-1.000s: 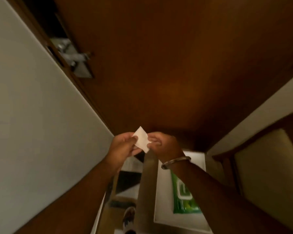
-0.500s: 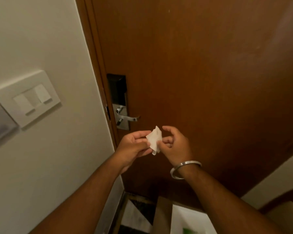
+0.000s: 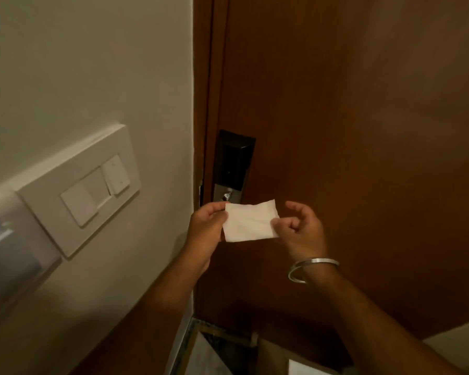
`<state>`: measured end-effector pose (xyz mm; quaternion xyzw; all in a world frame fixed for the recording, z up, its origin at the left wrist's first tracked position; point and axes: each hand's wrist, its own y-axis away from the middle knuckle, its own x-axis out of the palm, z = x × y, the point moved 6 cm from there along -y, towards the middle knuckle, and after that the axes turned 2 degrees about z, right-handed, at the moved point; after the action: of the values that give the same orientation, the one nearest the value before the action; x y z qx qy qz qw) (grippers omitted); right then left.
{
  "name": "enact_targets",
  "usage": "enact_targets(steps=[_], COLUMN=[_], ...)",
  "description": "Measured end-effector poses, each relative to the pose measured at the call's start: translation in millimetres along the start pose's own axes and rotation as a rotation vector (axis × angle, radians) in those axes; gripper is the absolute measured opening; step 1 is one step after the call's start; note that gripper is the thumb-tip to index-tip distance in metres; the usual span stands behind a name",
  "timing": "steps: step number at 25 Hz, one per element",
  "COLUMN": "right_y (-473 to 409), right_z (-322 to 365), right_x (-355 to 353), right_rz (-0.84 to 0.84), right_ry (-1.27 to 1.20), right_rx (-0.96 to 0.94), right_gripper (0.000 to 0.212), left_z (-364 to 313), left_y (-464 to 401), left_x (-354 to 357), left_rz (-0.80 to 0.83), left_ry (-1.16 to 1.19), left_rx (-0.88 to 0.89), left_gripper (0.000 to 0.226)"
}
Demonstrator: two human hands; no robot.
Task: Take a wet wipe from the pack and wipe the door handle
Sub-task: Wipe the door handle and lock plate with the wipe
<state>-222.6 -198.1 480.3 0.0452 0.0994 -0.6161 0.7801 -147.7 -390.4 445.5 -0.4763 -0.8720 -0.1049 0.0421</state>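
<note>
wet wipe (image 3: 251,221) now spread flat – pinched at its edges between left hand (image 3: 207,230) and right hand (image 3: 299,231), just before door lock plate (image 3: 233,166); handle hidden behind.

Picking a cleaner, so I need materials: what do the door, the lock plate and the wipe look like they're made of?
Door: looks like wood or wood veneer, reddish-brown, soft satin sheen. Lock plate: dark glossy upper part, probably plastic or glass; bright, reflective metal below. Wipe: thin white non-woven sheet, matte, creased, stretched between left hand and right hand.
</note>
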Motion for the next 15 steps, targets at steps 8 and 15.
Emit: enact_targets(steps=[8, 15], right_y=[-20.2, -75.3], right_z=[3.9, 111.0], right_x=[45.9, 21.2], right_rz=[0.136, -0.077], right_ry=[0.243, 1.627], right_rx=[-0.093, -1.167], right_gripper=[0.041, 0.078], left_z=[-24.5, -20.1], left_y=[-25.1, -41.8], left_x=[-31.2, -20.4], left_rz=[-0.043, -0.206], left_ry=[-0.283, -0.537], left_rx=[0.302, 0.492], left_gripper=[0.040, 0.013])
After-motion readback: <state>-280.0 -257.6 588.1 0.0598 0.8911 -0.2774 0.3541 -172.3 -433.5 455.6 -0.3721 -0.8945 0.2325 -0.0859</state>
